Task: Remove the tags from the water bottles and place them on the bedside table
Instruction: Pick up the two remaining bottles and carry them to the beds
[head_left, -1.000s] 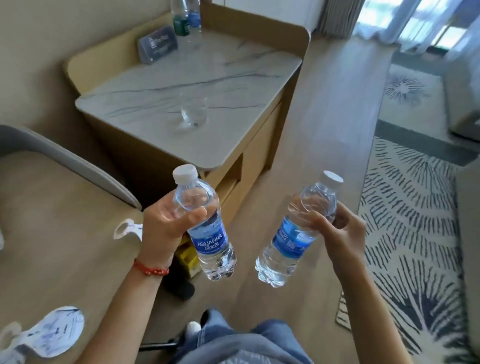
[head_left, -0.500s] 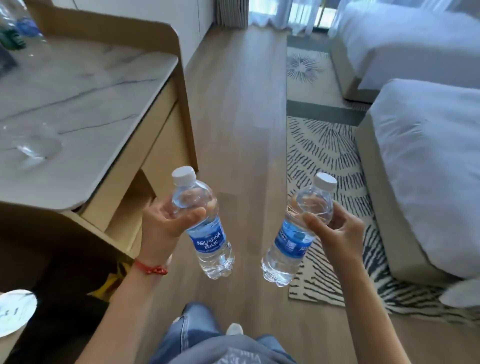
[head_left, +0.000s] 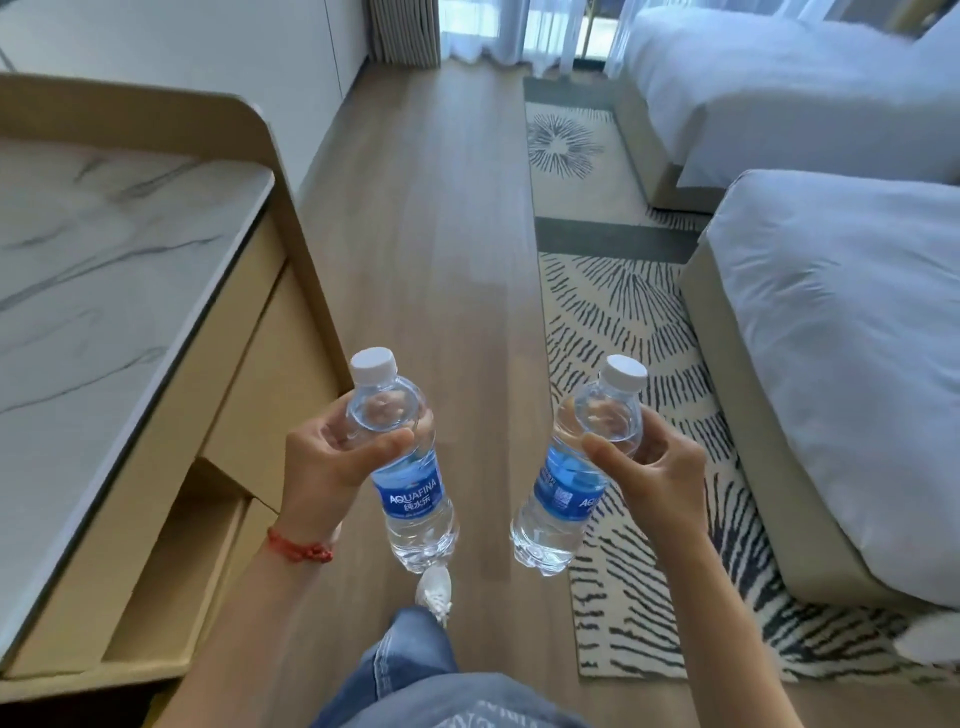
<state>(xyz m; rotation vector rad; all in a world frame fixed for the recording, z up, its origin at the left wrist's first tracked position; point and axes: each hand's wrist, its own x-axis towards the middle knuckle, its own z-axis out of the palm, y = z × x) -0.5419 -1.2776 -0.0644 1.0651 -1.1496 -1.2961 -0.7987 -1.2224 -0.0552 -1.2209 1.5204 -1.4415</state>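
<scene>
Left hand (head_left: 332, 462) grips clear plastic blue-labelled water bottle (head_left: 402, 467) by its shoulder; right hand (head_left: 660, 473) grips second identical bottle (head_left: 574, 478). Both held above wooden floor (head_left: 436, 234), beside marble-topped surface (head_left: 93, 270).

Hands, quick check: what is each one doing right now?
Left hand: grips a clear plastic water bottle with blue label.
Right hand: grips a second clear plastic water bottle, white cap.

Bare forearms, red braided bracelet (head_left: 300, 546) on left wrist, faded blue jeans (head_left: 415, 670), white lace-up sneaker (head_left: 435, 592).
</scene>
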